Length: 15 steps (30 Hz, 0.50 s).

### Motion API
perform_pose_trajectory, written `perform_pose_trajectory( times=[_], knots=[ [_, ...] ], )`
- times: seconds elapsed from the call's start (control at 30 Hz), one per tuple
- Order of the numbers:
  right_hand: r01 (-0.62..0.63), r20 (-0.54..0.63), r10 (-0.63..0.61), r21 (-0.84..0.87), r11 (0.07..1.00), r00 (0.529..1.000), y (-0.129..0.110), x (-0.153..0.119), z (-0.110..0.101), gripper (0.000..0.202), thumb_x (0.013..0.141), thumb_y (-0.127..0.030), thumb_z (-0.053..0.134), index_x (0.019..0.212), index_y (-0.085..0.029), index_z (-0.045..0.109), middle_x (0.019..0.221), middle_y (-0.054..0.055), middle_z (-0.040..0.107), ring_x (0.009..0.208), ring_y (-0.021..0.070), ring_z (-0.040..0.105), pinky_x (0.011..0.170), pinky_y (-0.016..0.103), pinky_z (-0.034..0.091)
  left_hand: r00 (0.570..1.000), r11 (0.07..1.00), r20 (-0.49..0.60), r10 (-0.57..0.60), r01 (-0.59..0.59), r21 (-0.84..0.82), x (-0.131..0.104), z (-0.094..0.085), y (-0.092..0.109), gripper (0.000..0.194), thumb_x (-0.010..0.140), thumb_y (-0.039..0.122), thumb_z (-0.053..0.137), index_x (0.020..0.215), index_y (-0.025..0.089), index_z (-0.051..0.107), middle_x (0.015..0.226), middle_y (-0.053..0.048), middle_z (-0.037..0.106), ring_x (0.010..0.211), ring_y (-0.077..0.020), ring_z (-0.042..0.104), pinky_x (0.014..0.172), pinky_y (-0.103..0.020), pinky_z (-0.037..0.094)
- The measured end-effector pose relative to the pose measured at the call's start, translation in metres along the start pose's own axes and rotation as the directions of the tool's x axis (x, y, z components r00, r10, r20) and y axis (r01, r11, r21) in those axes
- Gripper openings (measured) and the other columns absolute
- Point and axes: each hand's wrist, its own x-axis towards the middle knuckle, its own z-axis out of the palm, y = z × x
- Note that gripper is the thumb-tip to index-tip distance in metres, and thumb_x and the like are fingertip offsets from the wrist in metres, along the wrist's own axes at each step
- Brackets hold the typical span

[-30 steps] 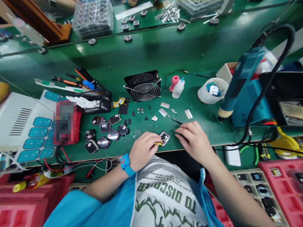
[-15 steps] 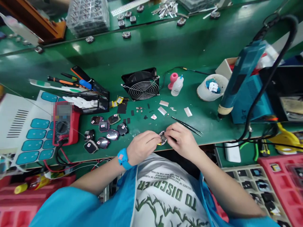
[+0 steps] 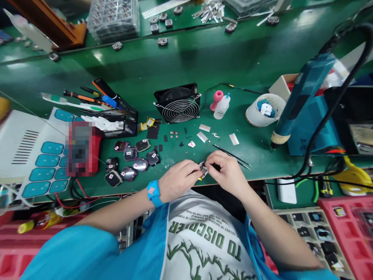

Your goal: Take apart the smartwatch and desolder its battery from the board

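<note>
Small device, gentle grip!

Left hand (image 3: 182, 175) pinches the small device (image 3: 203, 171) by its left side, at the worktop's (image 3: 258, 151) near edge; right hand (image 3: 222, 168) narrows, fingertips at its right side, their exact hold hidden. It looks light, stiff-framed, likely fragile inside: the rim seems the safe hold. Tweezers (image 3: 233, 157) lie far right of it; cased units (image 3: 140, 164) sit left.
</note>
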Motion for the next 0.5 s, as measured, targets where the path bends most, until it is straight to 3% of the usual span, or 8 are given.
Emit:
perform_pose_trajectory(
  times=[0.27,0.5],
  knots=[
    [-0.191,0.025,0.190,0.155,0.969,0.982,-0.0036,0.0050,-0.0015,0.020,0.085,-0.015,0.059,0.067,-0.021,0.063,0.076,0.003,0.069,0.073,0.0176,0.065,0.071,0.031,0.050,1.000,0.999,-0.007,-0.025,0.025,-0.029,-0.0036,0.0032,-0.0004,0.024,0.105,0.013,0.044,0.109,0.015,0.067,0.102,-0.008,0.070,0.100,-0.0204,0.066,0.088,-0.033,0.059],
    [-0.225,0.031,0.223,0.217,0.950,0.974,-0.0033,0.0075,-0.0038,0.019,0.086,-0.021,0.060,0.067,-0.022,0.065,0.075,0.003,0.071,0.072,0.0174,0.067,0.070,0.030,0.053,0.997,0.999,-0.060,-0.047,0.047,0.006,-0.0060,0.0086,0.0032,0.023,0.105,0.013,0.045,0.106,0.015,0.068,0.099,-0.007,0.070,0.096,-0.0202,0.065,0.085,-0.033,0.056]
  ],
)
